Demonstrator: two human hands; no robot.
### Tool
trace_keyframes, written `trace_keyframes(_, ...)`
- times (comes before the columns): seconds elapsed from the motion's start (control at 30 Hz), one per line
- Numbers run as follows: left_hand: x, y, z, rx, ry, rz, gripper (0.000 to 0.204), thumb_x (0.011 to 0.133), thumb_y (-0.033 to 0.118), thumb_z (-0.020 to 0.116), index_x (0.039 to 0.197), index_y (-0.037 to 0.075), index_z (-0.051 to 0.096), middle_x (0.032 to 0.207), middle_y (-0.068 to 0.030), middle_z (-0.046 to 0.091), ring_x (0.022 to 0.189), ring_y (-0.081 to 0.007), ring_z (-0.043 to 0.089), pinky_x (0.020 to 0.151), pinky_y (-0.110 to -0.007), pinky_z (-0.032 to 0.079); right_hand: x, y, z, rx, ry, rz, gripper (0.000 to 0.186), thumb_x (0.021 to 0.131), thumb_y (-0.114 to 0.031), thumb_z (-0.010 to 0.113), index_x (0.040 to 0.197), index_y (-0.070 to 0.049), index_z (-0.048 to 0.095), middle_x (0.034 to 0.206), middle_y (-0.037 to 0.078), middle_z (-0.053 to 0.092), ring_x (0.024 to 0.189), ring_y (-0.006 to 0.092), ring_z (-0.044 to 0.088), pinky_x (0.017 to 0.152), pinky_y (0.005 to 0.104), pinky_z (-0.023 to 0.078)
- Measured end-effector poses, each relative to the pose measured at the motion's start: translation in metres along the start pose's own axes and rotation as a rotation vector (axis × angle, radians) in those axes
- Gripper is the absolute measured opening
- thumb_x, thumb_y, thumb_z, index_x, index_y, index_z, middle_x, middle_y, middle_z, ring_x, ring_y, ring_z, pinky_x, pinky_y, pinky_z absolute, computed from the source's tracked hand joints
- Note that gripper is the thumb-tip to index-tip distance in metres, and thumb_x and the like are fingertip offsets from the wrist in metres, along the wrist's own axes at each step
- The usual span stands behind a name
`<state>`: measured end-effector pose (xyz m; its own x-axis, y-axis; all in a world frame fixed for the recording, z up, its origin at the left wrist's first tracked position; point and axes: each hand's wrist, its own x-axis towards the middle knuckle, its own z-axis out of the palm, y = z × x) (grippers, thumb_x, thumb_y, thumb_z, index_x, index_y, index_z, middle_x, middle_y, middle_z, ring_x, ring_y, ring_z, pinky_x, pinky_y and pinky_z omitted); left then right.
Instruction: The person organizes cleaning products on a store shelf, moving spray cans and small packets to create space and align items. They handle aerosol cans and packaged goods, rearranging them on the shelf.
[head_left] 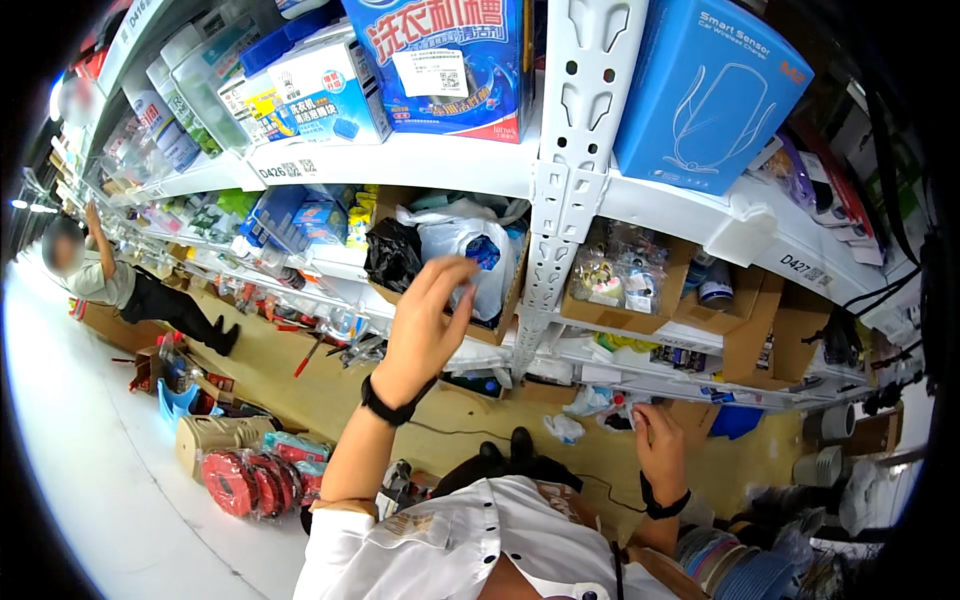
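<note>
- Your left hand [425, 325] is up by the shelf, with its fingers spread and curled a little. It holds nothing.
- It reaches for the white plastic bag [462, 245] in the brown box [505, 305], next to a black bag [392, 255].
- Your right hand [660, 445] is low, pinching a small clear packet [622, 412].
- Another person [120, 285] stands far off on your left.

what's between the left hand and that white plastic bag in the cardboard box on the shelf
Nothing visible. The left hand is raised with fingers spread right in front of the white plastic bag, which sits in an open cardboard box beside a black bag. Whether the fingertips already touch it cannot be told.
</note>
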<state>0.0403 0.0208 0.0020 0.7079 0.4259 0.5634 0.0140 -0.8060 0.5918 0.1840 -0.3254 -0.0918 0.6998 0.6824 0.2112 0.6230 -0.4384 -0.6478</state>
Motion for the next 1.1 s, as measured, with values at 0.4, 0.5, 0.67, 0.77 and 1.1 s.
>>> trace_keyframes(0.4, 0.053, -0.074, 0.010, 0.279, -0.118, 0.270, 0.031, 0.075, -0.009, 0.060, 0.104, -0.001, 0.065, 0.107, -0.0175, 0.061, 0.108, -0.0380, 0.057, 0.090, -0.045, 0.050, -0.013, -0.029, 0.011, -0.100, 0.165, 0.136, 0.017, 0.095, -0.004, 0.061, 0.110, 0.002, 0.067, 0.101, 0.020, 0.069, 0.089, 0.0361, 0.068, 0.077, 0.0399, 0.053)
trace_keyframes(0.5, 0.044, -0.070, -0.014, 0.232, -0.075, 0.281, 0.023, 0.075, -0.012, 0.062, 0.096, -0.002, 0.063, 0.098, -0.0173, 0.060, 0.102, -0.0381, 0.058, 0.084, -0.045, 0.051, -0.025, -0.054, 0.033, -0.056, 0.253, 0.261, 0.017, 0.095, -0.005, 0.061, 0.109, 0.001, 0.067, 0.103, 0.020, 0.069, 0.090, 0.0382, 0.067, 0.080, 0.0418, 0.053)
trace_keyframes(0.67, 0.020, -0.086, -0.035, 0.141, -0.107, 0.227, 0.028, 0.078, -0.011, 0.065, 0.104, -0.001, 0.063, 0.098, -0.0178, 0.060, 0.098, -0.0388, 0.060, 0.074, -0.046, 0.052, -0.039, -0.098, 0.063, -0.106, 0.265, 0.333, 0.016, 0.096, -0.006, 0.060, 0.108, 0.002, 0.067, 0.099, 0.020, 0.070, 0.089, 0.0355, 0.069, 0.078, 0.0395, 0.053)
trace_keyframes(0.77, 0.013, -0.090, -0.043, 0.106, -0.113, 0.194, 0.026, 0.081, -0.009, 0.066, 0.106, 0.000, 0.066, 0.099, -0.0176, 0.065, 0.094, -0.0379, 0.063, 0.075, -0.044, 0.052, -0.042, -0.115, 0.072, -0.123, 0.270, 0.343, 0.016, 0.097, -0.006, 0.060, 0.108, 0.003, 0.067, 0.099, 0.020, 0.070, 0.089, 0.0339, 0.070, 0.078, 0.0384, 0.053)
trace_keyframes(1.1, 0.028, -0.089, -0.034, 0.051, 0.003, 0.109, 0.022, 0.088, -0.005, 0.065, 0.109, 0.002, 0.060, 0.093, -0.0193, 0.068, 0.079, -0.0376, 0.068, 0.067, -0.041, 0.053, 0.012, -0.163, 0.068, -0.080, 0.215, 0.037, 0.018, 0.090, -0.003, 0.066, 0.109, -0.002, 0.069, 0.102, 0.018, 0.069, 0.091, 0.0371, 0.068, 0.078, 0.0408, 0.055)
